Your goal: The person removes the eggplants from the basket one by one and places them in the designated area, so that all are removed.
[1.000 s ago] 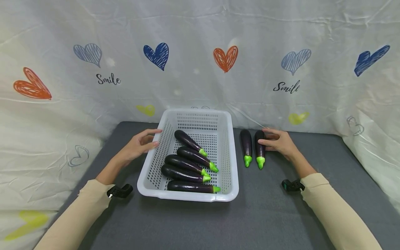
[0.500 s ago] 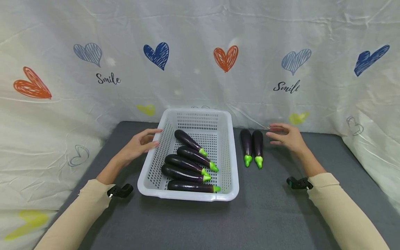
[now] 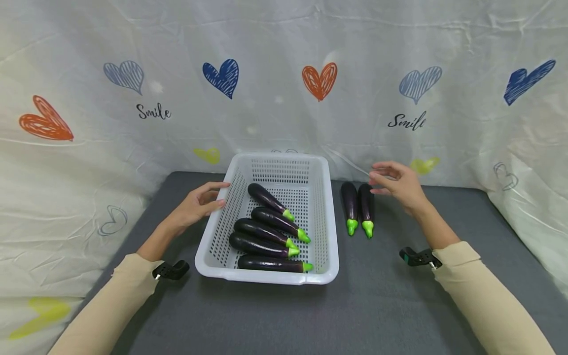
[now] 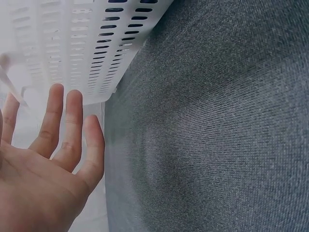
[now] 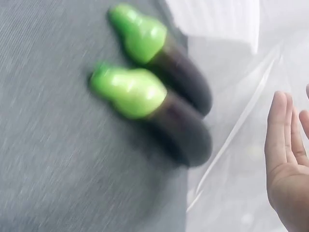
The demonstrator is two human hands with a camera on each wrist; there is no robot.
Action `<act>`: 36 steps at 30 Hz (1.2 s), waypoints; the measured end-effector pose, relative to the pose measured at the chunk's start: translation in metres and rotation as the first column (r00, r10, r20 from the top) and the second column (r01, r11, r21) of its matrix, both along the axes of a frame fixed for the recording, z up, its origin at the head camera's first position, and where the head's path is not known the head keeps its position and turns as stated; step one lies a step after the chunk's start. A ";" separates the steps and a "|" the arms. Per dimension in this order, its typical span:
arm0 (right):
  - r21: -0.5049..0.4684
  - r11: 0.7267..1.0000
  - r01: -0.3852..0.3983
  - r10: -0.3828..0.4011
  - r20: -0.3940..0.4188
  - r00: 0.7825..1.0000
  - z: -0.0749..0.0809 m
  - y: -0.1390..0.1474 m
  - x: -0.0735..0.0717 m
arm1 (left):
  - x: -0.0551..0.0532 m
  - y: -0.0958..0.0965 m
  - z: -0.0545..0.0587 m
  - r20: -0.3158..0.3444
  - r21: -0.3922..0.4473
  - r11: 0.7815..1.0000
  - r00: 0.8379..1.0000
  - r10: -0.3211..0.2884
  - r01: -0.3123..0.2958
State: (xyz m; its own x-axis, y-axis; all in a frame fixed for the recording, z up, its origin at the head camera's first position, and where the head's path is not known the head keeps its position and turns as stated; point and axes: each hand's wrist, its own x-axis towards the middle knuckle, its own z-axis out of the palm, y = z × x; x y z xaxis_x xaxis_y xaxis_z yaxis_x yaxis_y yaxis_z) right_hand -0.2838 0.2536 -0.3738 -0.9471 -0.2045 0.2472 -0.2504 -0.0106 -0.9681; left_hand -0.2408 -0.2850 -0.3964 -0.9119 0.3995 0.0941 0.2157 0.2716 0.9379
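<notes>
A white perforated plastic basket [image 3: 266, 277] holds several dark purple eggplants [image 3: 263, 245] with green stem ends, lying crosswise. My left hand [image 3: 195, 206] is at the basket's left rim with its fingertips touching or close to it; in the left wrist view the left hand's fingers [image 4: 72, 125] are loosely extended beside the slotted wall. Right of the basket, two more eggplants lie side by side, a left eggplant [image 3: 350, 204] and a right eggplant [image 3: 366, 207]. Over the far end of the right one hovers my right hand [image 3: 399, 185], fingers loosely extended and holding nothing.
The dark grey cloth tabletop [image 3: 284, 320] extends toward me and to both sides. A white curtain [image 3: 275, 88] with printed hearts hangs directly behind the table's back edge and down both sides.
My right hand has let go of the right eggplant, which now lies nearer its neighbour. The hand drew off rightward, then came back over the eggplant's far end. The left hand stays put.
</notes>
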 end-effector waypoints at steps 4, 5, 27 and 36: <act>-0.026 0.999 -0.036 0.036 -0.001 0.999 0.009 -0.015 0.000 | 0.001 0.001 0.001 -0.002 -0.005 1.000 1.000 0.001 -0.001; -0.024 0.999 -0.045 0.044 -0.005 0.999 0.012 -0.018 0.000 | 0.001 0.001 0.001 0.000 -0.003 1.000 1.000 0.003 -0.003; 0.089 0.985 -0.145 0.152 -0.080 0.985 0.057 -0.087 -0.001 | 0.001 0.000 0.004 0.012 -0.021 1.000 1.000 0.003 -0.002; 0.104 0.972 -0.213 0.224 -0.110 0.968 0.066 -0.113 -0.006 | 0.000 -0.002 0.007 0.036 -0.033 0.999 0.999 0.014 -0.012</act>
State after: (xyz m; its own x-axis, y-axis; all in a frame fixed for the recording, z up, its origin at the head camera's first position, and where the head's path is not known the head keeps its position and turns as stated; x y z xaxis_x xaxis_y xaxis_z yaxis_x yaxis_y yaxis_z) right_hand -0.2897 0.1403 -0.3075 -0.8417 -0.4296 0.3271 -0.3660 0.0085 -0.9306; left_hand -0.2406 -0.2870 -0.3897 -0.9196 0.3899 0.0479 0.1781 0.3052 0.9355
